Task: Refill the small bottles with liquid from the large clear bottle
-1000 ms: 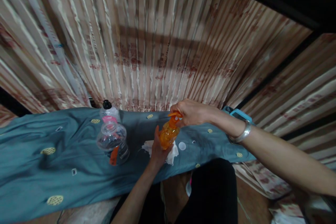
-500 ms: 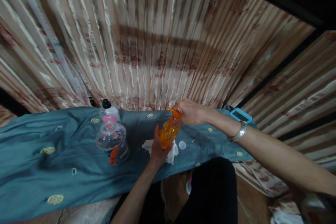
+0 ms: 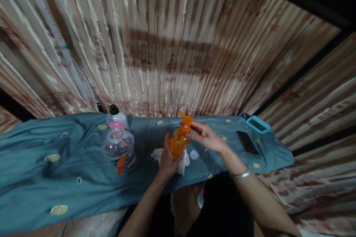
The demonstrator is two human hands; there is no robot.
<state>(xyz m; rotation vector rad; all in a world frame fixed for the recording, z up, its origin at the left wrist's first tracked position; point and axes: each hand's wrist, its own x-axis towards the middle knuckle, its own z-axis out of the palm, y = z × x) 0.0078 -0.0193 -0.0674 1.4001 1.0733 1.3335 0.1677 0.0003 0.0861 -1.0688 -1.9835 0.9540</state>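
An orange see-through pump bottle (image 3: 178, 144) is held tilted above the cloth-covered surface. My left hand (image 3: 167, 159) wraps round its body from the left and below. My right hand (image 3: 204, 135) has its thumb and fingers closed on the orange pump head (image 3: 185, 127) at the neck, and the spout points up and to the left. Beneath the bottle lies a crumpled white tissue (image 3: 182, 164), partly hidden by my left hand. Close by on the right is a small white disc (image 3: 194, 154).
A clear plastic jar (image 3: 119, 152) without a lid stands on the left, with a black-capped clear bottle (image 3: 115, 115) behind it. A dark phone (image 3: 247, 142) and a blue-framed device (image 3: 258, 124) lie on the right of the teal cloth (image 3: 91, 196). Striped curtains (image 3: 167, 44) hang behind.
My right hand has shifted from over the pump top to the right side of the neck, and its forearm has dropped, uncovering the phone. The left hand keeps its hold on the bottle.
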